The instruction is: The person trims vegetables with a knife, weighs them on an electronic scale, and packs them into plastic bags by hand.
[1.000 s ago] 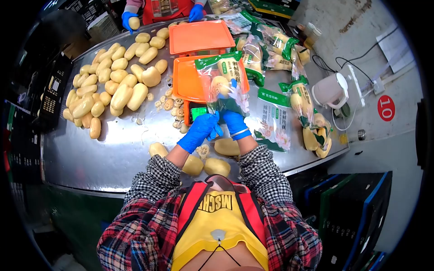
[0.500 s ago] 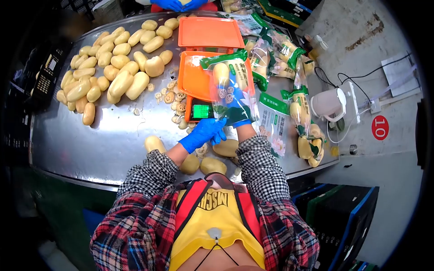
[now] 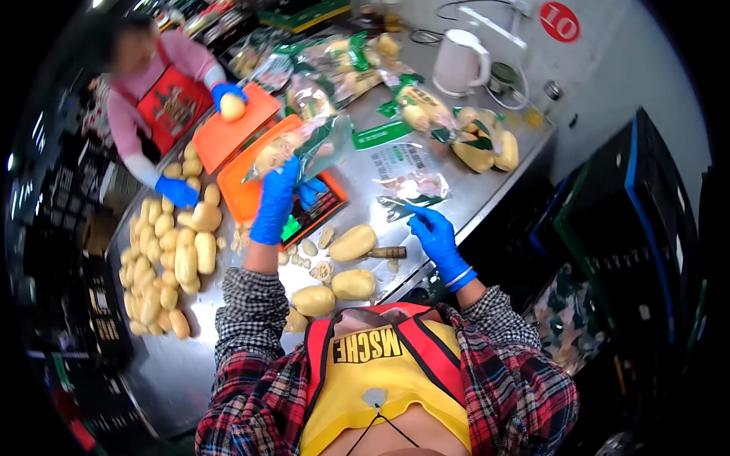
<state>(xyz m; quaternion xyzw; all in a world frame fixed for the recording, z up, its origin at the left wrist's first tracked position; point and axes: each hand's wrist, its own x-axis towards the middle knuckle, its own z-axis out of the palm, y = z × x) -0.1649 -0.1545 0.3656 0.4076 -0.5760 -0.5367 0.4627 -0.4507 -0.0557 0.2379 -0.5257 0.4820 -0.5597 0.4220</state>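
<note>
My left hand (image 3: 277, 199), in a blue glove, is closed on the lower end of a clear and green bag (image 3: 323, 144) with pale lotus root pieces, above the orange scale tray (image 3: 239, 182). My right hand (image 3: 435, 234), also gloved in blue, pinches the near edge of a flat printed bag (image 3: 403, 171) lying on the metal table. Between my hands and my body are peeled lotus roots (image 3: 352, 242), cut slices and a wooden-handled tool (image 3: 388, 252). The scale's display glows green beside my left wrist.
A co-worker (image 3: 163, 99) in a red apron holds a root over another orange tray (image 3: 236, 129). Many roots (image 3: 186, 262) are piled at left. Filled bags (image 3: 422, 110), a white kettle (image 3: 460, 62) and a glass jar (image 3: 544, 104) stand or lie at the back right. Black crates (image 3: 616, 220) are at right.
The view has turned right. My right hand has left the filled bag and now grips the flat bag's edge. My left hand has taken the filled bag. The co-worker has come into fuller view.
</note>
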